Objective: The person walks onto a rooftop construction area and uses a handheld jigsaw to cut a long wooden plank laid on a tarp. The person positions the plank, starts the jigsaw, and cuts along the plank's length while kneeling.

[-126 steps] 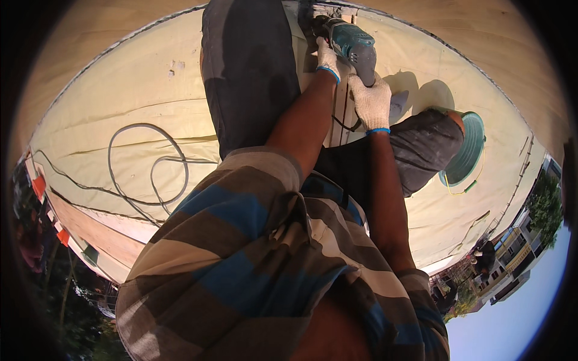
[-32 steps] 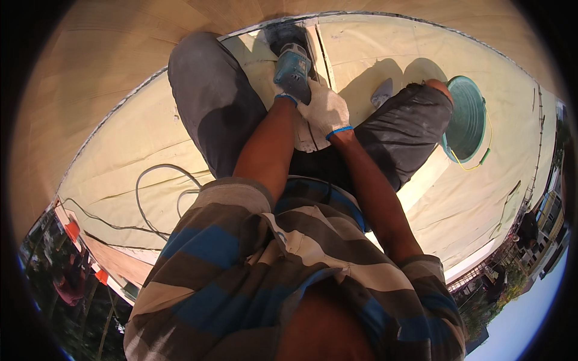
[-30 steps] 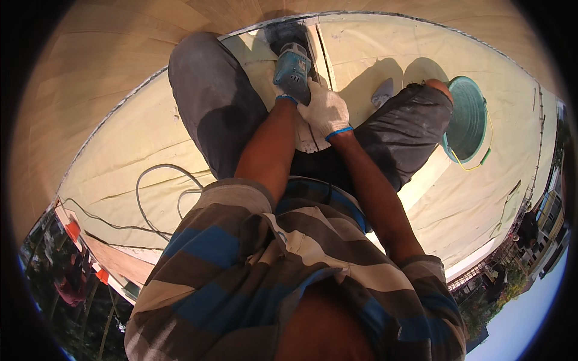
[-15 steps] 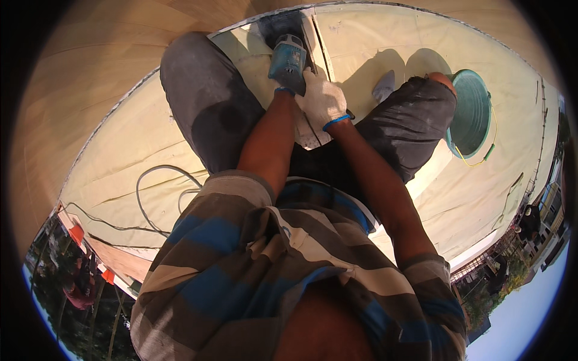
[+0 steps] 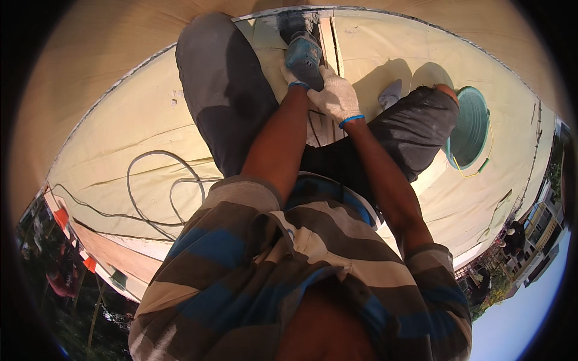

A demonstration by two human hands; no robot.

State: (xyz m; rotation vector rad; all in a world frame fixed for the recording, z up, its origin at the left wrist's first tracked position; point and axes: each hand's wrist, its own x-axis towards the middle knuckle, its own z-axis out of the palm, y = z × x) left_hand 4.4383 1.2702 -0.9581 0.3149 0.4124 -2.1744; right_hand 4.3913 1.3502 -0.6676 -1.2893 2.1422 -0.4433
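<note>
A teal power tool (image 5: 303, 57) with vent slots stands between my knees, over the pale sheeted surface; its exact kind and working end are hard to make out. My left hand (image 5: 288, 72), in a white knit glove with a blue cuff, wraps its left side, mostly hidden behind it. Close behind the tool, my right hand (image 5: 337, 97), gloved alike, is closed at its rear end, the grip partly covered by the fingers. Beyond the tool lies a dark patch (image 5: 292, 24). A narrow wooden strip (image 5: 328, 45) runs just to the right.
A green bucket (image 5: 468, 129) with a wire handle lies tipped beside my right knee. Near that knee is a pale grey pointed object (image 5: 390, 94). A grey cable (image 5: 133, 186) loops on the left. A tan curved wall (image 5: 108, 54) rises beyond the surface's edge.
Both hands and the tool appear slightly farther right in the picture. The view has shifted a little, with the cable loops showing more fully. Both hands stay on the tool.
</note>
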